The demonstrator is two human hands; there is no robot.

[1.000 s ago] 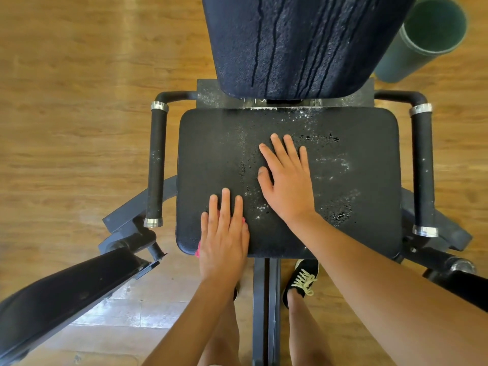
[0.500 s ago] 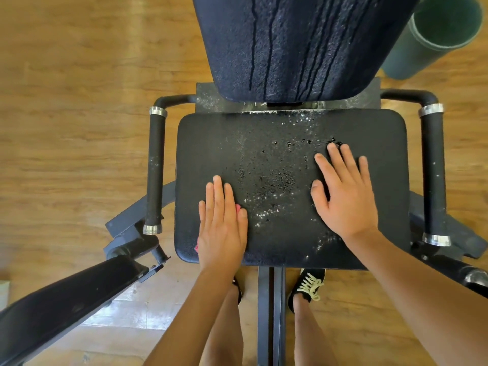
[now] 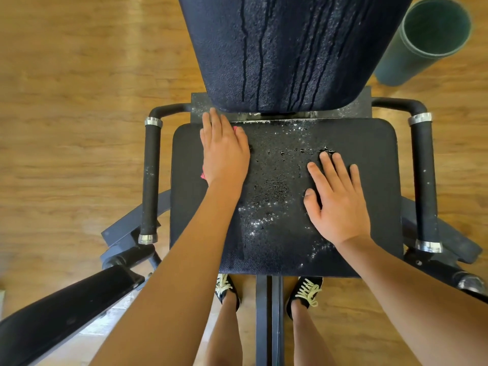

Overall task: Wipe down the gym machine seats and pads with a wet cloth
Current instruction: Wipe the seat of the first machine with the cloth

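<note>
Under the left hand (image 3: pixel 224 151), pressing flat with straight fingers at the rear left of the seat pad (image 3: pixel 375 143), a pink cloth (image 3: pixel 203 175) is peeking out. The right hand (image 3: pixel 335 196) is resting open, fingers spread, on the wet pad. Droplets (image 3: pixel 266 191) are beading mid-seat, so a bracing palm risks slipping or smearing them. Drips are streaking the backrest (image 3: pixel 285 54); a wooden floor (image 3: pixel 79 101) and a rolled green mat (image 3: pixel 396 59) are lying beyond.

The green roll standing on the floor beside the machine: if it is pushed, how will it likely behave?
The green roll stands on end and looks tall for its base, so a sideways push would probably tip it. It is round, so once down it may roll on the smooth wooden floor. It looks hollow, so likely light.
</note>
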